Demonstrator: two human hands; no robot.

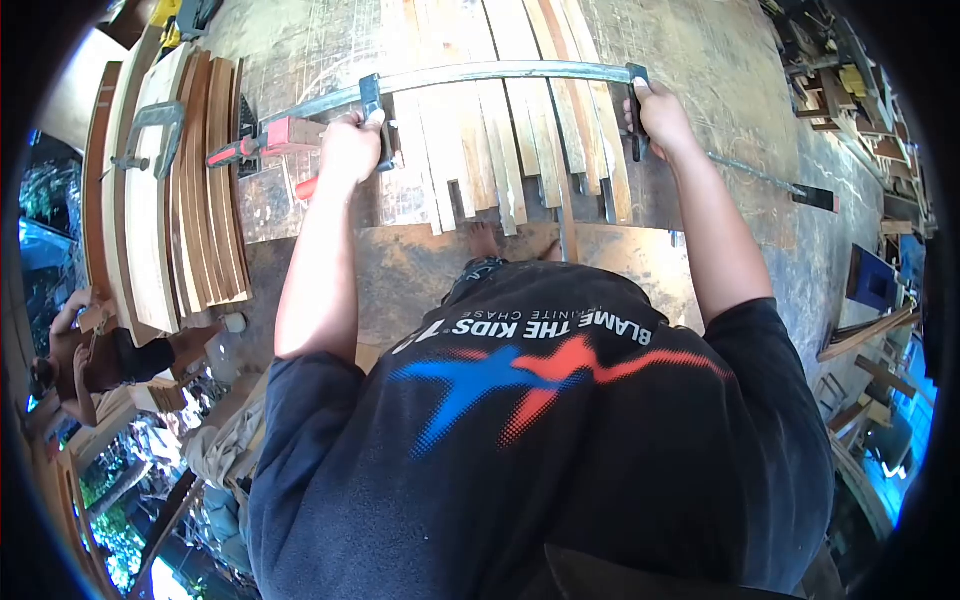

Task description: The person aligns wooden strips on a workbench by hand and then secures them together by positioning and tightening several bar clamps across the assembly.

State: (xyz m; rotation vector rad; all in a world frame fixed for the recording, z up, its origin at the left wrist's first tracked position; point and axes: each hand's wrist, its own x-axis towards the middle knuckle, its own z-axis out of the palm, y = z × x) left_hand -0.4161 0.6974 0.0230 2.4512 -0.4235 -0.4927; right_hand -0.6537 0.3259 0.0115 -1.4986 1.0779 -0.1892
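Note:
A long metal bar clamp (505,71) spans above a row of wooden strips (490,130) on the worktable. My left hand (352,148) is closed around the clamp's dark jaw on the left, near a reddish block (293,135) and the clamp's red-and-black handle (232,152). At the other end, my right hand (662,115) grips the dark jaw, thumb on top. The strips lie side by side with uneven near ends. To the right, a second metal bar (755,178) ends in a dark piece; a red handle (306,188) shows below my left hand.
Long boards (155,200) are stacked at the left, with a grey C-clamp (150,135) on them. Another person (110,350) is at the far left. Timber pieces (855,120) crowd the right side. The worktable's near edge (390,228) lies before my body.

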